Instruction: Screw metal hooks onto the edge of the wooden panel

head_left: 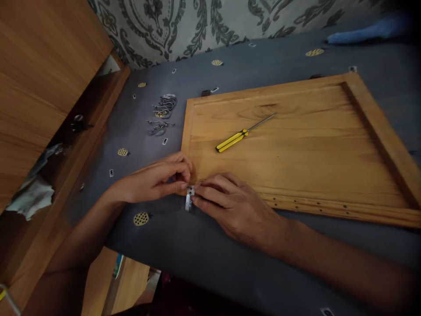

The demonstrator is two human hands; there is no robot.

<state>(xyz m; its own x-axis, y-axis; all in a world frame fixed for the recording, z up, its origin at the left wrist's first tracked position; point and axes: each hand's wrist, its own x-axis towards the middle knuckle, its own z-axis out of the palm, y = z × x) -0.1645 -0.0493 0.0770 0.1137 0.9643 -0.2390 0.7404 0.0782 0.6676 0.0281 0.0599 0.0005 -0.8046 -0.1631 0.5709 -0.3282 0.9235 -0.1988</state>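
A small silvery metal hook [188,202] with screw holes lies at the near left corner of a framed wooden board [302,149], its curved end hanging past the edge. My right hand [240,210] holds the hook's plate from the right with thumb and fingertips. From the left, my left hand [161,177] meets the plate, thumb and fingers pinched together; anything between them is too small to make out. On the board rests a screwdriver [232,140] with a yellow and black handle. Several similar metal hooks [164,107] lie beyond my left hand.
A blue patterned cloth [131,237] covers the surface under the board. Paired dark holes [318,203] run along the board's near rail. At left stands a wooden cabinet [49,66] with scissors [79,123] and crumpled plastic [33,197] on its ledge. Blue fabric [365,34] lies far right.
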